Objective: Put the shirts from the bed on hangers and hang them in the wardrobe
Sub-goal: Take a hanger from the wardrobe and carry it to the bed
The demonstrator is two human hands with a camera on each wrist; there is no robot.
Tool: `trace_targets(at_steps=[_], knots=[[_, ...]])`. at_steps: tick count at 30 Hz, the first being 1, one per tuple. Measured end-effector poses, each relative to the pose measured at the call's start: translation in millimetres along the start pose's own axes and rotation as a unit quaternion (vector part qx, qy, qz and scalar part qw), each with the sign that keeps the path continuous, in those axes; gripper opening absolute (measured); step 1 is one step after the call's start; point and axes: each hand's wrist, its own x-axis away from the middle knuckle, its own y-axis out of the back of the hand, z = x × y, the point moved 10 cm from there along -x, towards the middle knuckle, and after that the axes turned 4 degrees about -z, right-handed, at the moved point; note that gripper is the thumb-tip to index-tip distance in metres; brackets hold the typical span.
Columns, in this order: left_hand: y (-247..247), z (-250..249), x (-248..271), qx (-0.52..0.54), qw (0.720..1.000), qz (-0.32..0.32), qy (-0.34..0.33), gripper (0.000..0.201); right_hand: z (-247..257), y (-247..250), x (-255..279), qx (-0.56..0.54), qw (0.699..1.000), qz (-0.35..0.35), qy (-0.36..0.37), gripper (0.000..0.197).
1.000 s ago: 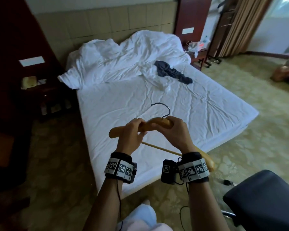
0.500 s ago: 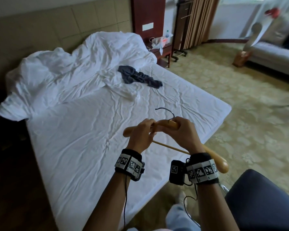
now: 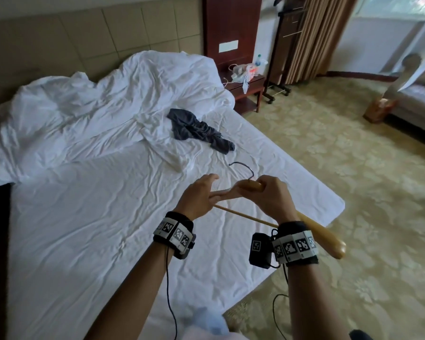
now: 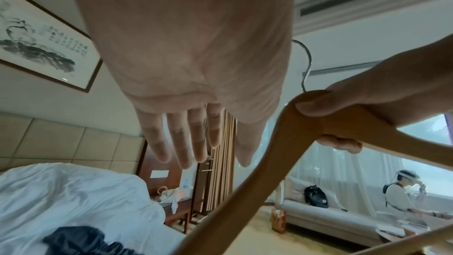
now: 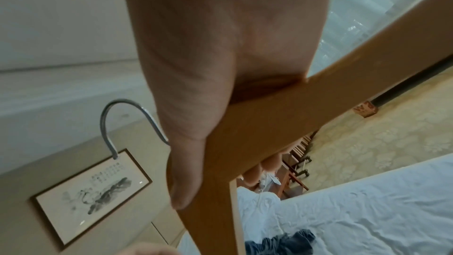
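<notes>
The right hand (image 3: pixel 268 195) is gripping the hanger (image 3: pixel 249 185) at its neck while the left hand (image 3: pixel 201 195) is hovering spread and empty, nearer the shirt (image 3: pixel 199 130), which is lying crumpled ahead of the hanger, stretching away rightward on the bed (image 3: pixel 84 217).

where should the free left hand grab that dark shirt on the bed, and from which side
Take the dark shirt at its wide bunched end nearest the duvet, coming straight down from above. It lies crumpled flat on the sheet, so nothing can slip under it; the left hand is open, while the right hand holds the hanger.
</notes>
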Motion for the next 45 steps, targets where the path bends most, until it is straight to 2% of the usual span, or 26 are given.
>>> trace_targets(at_steps=[6, 13, 15, 18, 22, 25, 28, 31, 34, 38, 45], knots=[[-9.3, 83.5, -93.2, -0.039, 0.996, 0.019, 0.083, 0.047, -23.9, -49.5, -102.0, 0.077, 0.994, 0.068, -0.024, 0.036], [-70.9, 200.7, -194.9, -0.095, 0.974, 0.096, 0.184, 0.038, -56.3, -144.0, -192.9, 0.149, 0.975, 0.165, -0.028, 0.013], [-91.9, 231.0, -209.6, -0.113, 0.963, 0.128, 0.21, 0.038, -67.4, -169.3, -216.0, 0.162, 0.967, 0.197, -0.021, 0.006], [-123.3, 274.8, -216.8, -0.13, 0.939, 0.18, 0.264, 0.044, -87.0, -198.9, -254.0, 0.173, 0.959, 0.225, -0.022, 0.011], [-147.5, 321.5, -224.2, -0.132, 0.909, 0.209, 0.335, 0.052, -119.9, -232.7, -314.2, 0.179, 0.951, 0.253, -0.008, 0.017], [-155.0, 342.5, -239.1, -0.139, 0.889, 0.222, 0.375, 0.051, -145.6, -254.8, -362.9, 0.214, 0.939, 0.27, 0.007, 0.016], [-163.5, 358.2, -264.6, -0.126, 0.887, 0.213, 0.389, 0.055, -162.7, -270.3, -402.2, 0.242, 0.931, 0.273, 0.02, 0.016], [-178.7, 378.4, -294.3, -0.116, 0.884, 0.221, 0.395, 0.058, -174.0, -291.5, -441.1, 0.267, 0.921, 0.282, 0.033, 0.023], [-193.0, 389.6, -326.7, -0.08, 0.897, 0.219, 0.376, 0.066, -176.9, -313.7, -471.5, 0.29, 0.908, 0.301, 0.039, 0.024], [-222.4, 424.7, -363.1, -0.083, 0.896, 0.236, 0.368, 0.058, -170.6, -349.6, -506.4, 0.306, 0.899, 0.307, 0.064, 0.031], [-267.3, 485.1, -399.5, -0.106, 0.895, 0.218, 0.375, 0.048, -158.6, -429.8, -518.5, 0.372, 0.845, 0.361, 0.13, 0.025]])
